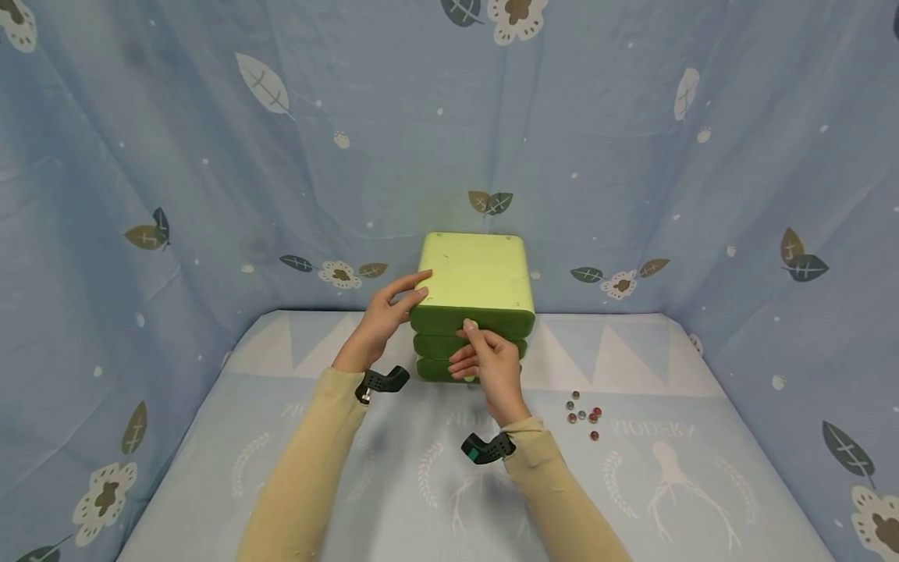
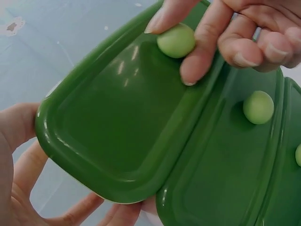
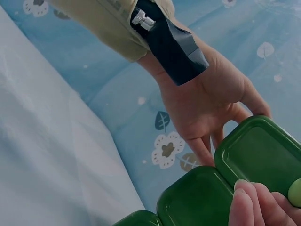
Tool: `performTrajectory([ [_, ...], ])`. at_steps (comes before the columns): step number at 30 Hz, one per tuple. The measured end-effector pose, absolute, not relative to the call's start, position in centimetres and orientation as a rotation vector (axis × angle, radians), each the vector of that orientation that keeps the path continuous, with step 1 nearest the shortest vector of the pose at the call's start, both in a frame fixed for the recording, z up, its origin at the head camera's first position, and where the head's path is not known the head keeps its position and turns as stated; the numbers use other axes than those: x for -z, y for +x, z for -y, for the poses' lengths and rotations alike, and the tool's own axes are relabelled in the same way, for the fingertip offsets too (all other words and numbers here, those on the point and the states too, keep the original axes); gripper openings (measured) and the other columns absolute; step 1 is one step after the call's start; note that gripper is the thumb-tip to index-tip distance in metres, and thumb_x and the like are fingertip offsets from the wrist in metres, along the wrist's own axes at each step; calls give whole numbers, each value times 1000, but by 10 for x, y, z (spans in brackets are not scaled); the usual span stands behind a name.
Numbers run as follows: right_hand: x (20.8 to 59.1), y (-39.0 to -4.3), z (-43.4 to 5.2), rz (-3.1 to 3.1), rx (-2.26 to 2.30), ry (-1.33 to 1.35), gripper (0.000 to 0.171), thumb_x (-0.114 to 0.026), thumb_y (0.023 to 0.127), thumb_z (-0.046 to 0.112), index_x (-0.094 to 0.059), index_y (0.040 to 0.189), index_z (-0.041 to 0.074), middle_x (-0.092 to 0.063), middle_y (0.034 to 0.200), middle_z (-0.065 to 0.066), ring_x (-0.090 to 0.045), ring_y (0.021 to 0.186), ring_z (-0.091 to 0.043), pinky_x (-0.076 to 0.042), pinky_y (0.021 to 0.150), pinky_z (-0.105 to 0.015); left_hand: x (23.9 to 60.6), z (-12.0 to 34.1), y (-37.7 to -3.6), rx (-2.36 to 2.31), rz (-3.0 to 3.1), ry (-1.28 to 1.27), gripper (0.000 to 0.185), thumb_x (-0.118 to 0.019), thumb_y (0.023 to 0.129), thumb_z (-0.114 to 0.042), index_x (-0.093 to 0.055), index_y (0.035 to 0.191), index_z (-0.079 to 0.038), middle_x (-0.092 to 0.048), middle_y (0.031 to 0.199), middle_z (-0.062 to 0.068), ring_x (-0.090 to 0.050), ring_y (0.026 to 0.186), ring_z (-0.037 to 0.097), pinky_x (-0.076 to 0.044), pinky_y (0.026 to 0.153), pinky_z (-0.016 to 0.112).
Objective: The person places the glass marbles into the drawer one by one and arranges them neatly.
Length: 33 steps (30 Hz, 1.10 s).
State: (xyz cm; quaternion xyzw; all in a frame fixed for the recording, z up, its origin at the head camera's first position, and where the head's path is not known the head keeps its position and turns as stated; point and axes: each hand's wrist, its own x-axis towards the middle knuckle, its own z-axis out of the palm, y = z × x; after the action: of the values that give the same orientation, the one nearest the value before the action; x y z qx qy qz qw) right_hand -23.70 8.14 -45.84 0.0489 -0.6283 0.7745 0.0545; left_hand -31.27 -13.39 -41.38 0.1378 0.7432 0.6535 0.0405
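Observation:
A small drawer unit (image 1: 474, 269) with a light green top and dark green drawer fronts stands at the back of the table. My left hand (image 1: 381, 318) rests against its upper left corner, fingers fairly straight and spread along the edge and side. With thumb and index finger, my right hand (image 1: 494, 368) pinches the round light green knob (image 2: 176, 41) of the top drawer (image 2: 117, 127). Its other fingers hang loosely before the lower fronts. The middle drawer's knob (image 2: 258, 107) shows untouched in the left wrist view. All drawer fronts look roughly flush.
Several small red and grey bead-like pieces (image 1: 581, 415) lie on the table to the right of the drawer unit. A pale patterned cloth (image 1: 393, 499) covers the table. Blue patterned curtains (image 1: 632, 172) hang close behind and on both sides.

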Motion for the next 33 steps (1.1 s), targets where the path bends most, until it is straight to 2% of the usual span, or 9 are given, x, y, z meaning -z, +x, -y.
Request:
performTrajectory([
  [9, 462, -231, -81, 1902, -2365, 128, 52, -69, 110, 48, -78, 122, -2, -74, 86, -21, -73, 66, -25, -67, 66, -39, 412, 138, -314, -1985, -2224, 424, 48, -67, 112, -40, -60, 159, -32, -36, 173, -3, -37, 157, 29, -35, 125, 63],
  [13, 462, -229, -81, 1908, -2349, 129, 52, -69, 110, 48, -78, 122, -1, -74, 86, -23, -73, 66, -25, -67, 66, -40, 410, 138, -313, -1979, -2219, 438, 49, -66, 113, -40, -59, 160, -32, -34, 174, 0, -34, 159, 28, -34, 126, 62],
  [25, 462, -217, -82, 1921, -2348, 83, 58, -71, 107, 52, -77, 122, -4, -74, 85, -21, -73, 64, -25, -67, 65, -39, 411, 141, -313, -1967, -2213, 467, 49, -66, 112, -42, -59, 160, -33, -36, 170, 5, -37, 157, 30, -33, 127, 62],
  [33, 462, -205, -83, 1915, -2352, 91, 51, -72, 107, 49, -79, 119, -1, -74, 85, -22, -73, 64, -25, -67, 64, -40, 411, 143, -315, -1954, -2216, 473, 49, -68, 112, -42, -59, 160, -35, -38, 168, 5, -40, 155, 31, -35, 125, 62],
])
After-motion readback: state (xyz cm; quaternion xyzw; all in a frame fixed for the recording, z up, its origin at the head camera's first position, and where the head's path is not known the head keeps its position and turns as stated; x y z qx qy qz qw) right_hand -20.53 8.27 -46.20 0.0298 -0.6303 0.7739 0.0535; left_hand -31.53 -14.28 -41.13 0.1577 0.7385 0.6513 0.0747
